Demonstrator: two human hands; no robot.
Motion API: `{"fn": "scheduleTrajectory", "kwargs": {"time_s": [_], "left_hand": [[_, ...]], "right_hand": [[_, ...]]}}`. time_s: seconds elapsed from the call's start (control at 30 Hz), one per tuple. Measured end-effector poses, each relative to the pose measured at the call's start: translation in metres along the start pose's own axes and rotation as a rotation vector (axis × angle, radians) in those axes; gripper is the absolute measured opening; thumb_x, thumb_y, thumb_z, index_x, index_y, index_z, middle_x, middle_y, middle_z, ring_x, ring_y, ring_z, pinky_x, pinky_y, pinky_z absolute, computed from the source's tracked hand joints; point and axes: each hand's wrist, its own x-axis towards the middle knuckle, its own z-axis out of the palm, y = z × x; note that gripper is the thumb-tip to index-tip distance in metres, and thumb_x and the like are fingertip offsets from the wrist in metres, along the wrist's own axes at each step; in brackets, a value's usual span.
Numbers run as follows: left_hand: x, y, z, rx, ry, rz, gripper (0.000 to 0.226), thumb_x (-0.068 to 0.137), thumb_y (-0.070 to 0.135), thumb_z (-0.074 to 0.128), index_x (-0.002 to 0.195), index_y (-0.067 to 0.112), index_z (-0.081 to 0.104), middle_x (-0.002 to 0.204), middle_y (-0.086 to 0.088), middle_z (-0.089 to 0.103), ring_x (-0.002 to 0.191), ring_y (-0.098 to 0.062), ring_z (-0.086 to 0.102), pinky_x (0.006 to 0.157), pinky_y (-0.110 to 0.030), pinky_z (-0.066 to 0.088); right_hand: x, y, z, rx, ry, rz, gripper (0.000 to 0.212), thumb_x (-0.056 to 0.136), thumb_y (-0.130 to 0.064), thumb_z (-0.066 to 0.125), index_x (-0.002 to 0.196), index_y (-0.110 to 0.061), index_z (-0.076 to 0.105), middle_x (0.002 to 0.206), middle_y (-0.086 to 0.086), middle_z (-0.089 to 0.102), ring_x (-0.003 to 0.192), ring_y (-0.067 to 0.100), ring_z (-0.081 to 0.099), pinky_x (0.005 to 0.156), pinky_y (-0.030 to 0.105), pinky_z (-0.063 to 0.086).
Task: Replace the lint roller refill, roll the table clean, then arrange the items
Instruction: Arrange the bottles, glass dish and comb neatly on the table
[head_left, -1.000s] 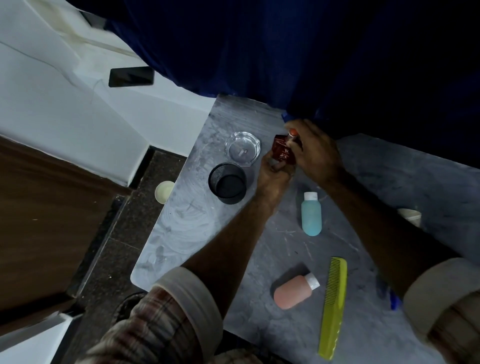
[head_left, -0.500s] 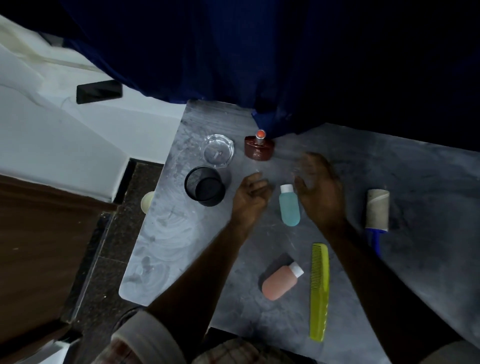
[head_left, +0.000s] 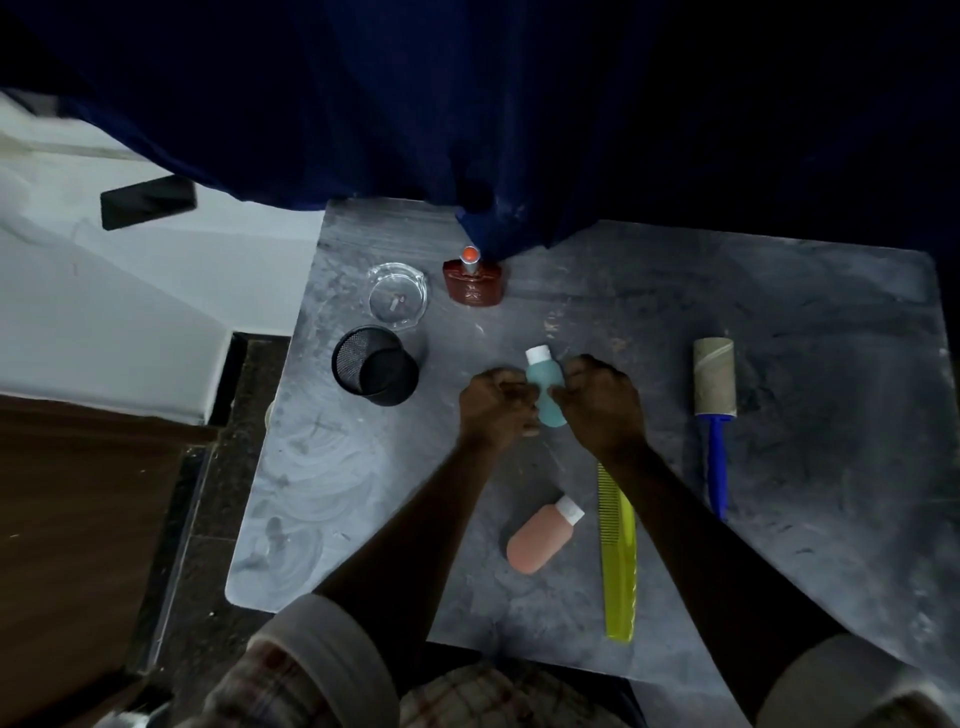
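A teal bottle (head_left: 545, 387) with a white cap lies at the middle of the grey table (head_left: 779, 312). My left hand (head_left: 496, 408) grips its left side and my right hand (head_left: 602, 402) grips its right side. A lint roller (head_left: 714, 387) with a blue handle lies at the right. A red-brown perfume bottle (head_left: 474, 283) stands at the back by the curtain. A peach bottle (head_left: 540, 538) and a yellow-green comb (head_left: 618, 561) lie near the front.
A black mesh cup (head_left: 375, 366) and a clear glass ashtray (head_left: 397, 296) sit at the table's left side. A dark blue curtain (head_left: 467, 104) hangs over the back edge. A black phone (head_left: 148, 201) lies on the white surface at left.
Both hands let go of the red-brown perfume bottle, which stands at the back, then moved toward me and closed on the teal bottle. The view shifted, bringing the lint roller into sight.
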Motion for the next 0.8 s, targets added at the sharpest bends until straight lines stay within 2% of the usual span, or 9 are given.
{"fn": "scheduleTrajectory", "kwargs": {"time_s": [0.07, 0.17, 0.27, 0.33, 0.43, 0.53, 0.63, 0.7, 0.8], "left_hand": [[0.000, 0.002, -0.001, -0.028, 0.012, 0.019, 0.029, 0.095, 0.004, 0.078, 0.122, -0.004, 0.072, 0.110, -0.025, 0.078, 0.072, -0.023, 0.079, 0.052, -0.030, 0.065], [-0.003, 0.002, -0.007, -0.099, 0.064, 0.144, 0.028, 0.092, 0.002, 0.080, 0.119, -0.004, 0.074, 0.112, -0.027, 0.078, 0.098, -0.043, 0.079, 0.076, -0.051, 0.068], [-0.008, 0.003, -0.017, -0.189, 0.089, 0.241, 0.025, 0.092, 0.003, 0.078, 0.114, -0.007, 0.073, 0.109, -0.026, 0.078, 0.097, -0.037, 0.076, 0.086, -0.046, 0.063], [-0.008, 0.004, -0.024, -0.249, 0.097, 0.259, 0.018, 0.094, 0.000, 0.072, 0.110, -0.008, 0.071, 0.101, -0.023, 0.075, 0.093, -0.031, 0.070, 0.086, -0.045, 0.057], [-0.008, 0.007, -0.034, -0.280, 0.131, 0.305, 0.014, 0.100, -0.009, 0.061, 0.112, -0.013, 0.068, 0.100, -0.024, 0.070, 0.096, -0.029, 0.065, 0.087, -0.042, 0.054], [-0.008, 0.009, -0.041, -0.208, 0.181, 0.407, 0.019, 0.102, -0.009, 0.060, 0.120, -0.014, 0.068, 0.111, -0.026, 0.075, 0.099, -0.016, 0.071, 0.093, -0.031, 0.057], [-0.007, 0.007, -0.044, -0.087, 0.236, 0.508, 0.022, 0.099, -0.006, 0.067, 0.121, -0.008, 0.070, 0.108, -0.005, 0.076, 0.092, 0.011, 0.070, 0.087, -0.010, 0.053], [-0.009, 0.009, -0.043, -0.053, 0.245, 0.556, 0.025, 0.097, -0.003, 0.072, 0.121, -0.002, 0.069, 0.113, -0.006, 0.075, 0.097, 0.009, 0.071, 0.086, -0.009, 0.053], [-0.009, 0.009, -0.041, -0.016, 0.247, 0.643, 0.048, 0.095, -0.007, 0.071, 0.124, 0.030, 0.061, 0.128, -0.008, 0.070, 0.113, -0.012, 0.070, 0.099, -0.028, 0.059]], "right_hand": [[0.002, 0.000, 0.000, 0.061, -0.004, 0.006, 0.033, 0.087, -0.033, 0.074, 0.109, -0.010, 0.070, 0.111, 0.011, 0.074, 0.103, 0.030, 0.070, 0.087, 0.039, 0.054], [0.004, -0.006, -0.002, 0.225, 0.010, -0.011, 0.028, 0.084, -0.028, 0.078, 0.104, -0.010, 0.072, 0.102, 0.009, 0.076, 0.097, 0.028, 0.070, 0.084, 0.041, 0.055], [0.005, -0.013, -0.003, 0.377, 0.051, -0.085, 0.026, 0.086, -0.017, 0.073, 0.112, -0.016, 0.070, 0.087, 0.001, 0.076, 0.079, 0.020, 0.072, 0.075, 0.039, 0.059], [0.007, -0.021, -0.003, 0.638, -0.023, -0.075, 0.027, 0.092, -0.005, 0.063, 0.116, -0.016, 0.068, 0.079, 0.000, 0.072, 0.064, 0.016, 0.069, 0.063, 0.039, 0.060], [0.016, -0.031, -0.004, 0.865, -0.071, -0.065, 0.030, 0.100, -0.003, 0.049, 0.118, -0.016, 0.068, 0.093, 0.005, 0.072, 0.070, 0.020, 0.069, 0.057, 0.034, 0.056], [0.022, -0.042, -0.003, 0.812, -0.027, -0.114, 0.019, 0.104, -0.015, 0.053, 0.113, -0.021, 0.068, 0.103, 0.000, 0.073, 0.077, 0.014, 0.070, 0.057, 0.030, 0.056], [0.031, -0.049, 0.004, 0.591, 0.007, -0.195, 0.024, 0.096, -0.026, 0.070, 0.116, -0.017, 0.059, 0.110, 0.000, 0.075, 0.093, 0.011, 0.074, 0.072, 0.028, 0.060], [0.038, -0.053, 0.009, 0.513, 0.033, -0.193, 0.039, 0.090, -0.026, 0.076, 0.119, -0.017, 0.052, 0.114, 0.002, 0.075, 0.100, 0.015, 0.074, 0.079, 0.034, 0.063], [0.044, -0.061, 0.017, 0.481, 0.084, -0.225, 0.052, 0.088, -0.021, 0.077, 0.132, -0.023, 0.048, 0.124, -0.001, 0.072, 0.103, 0.006, 0.070, 0.081, 0.027, 0.063]]}}
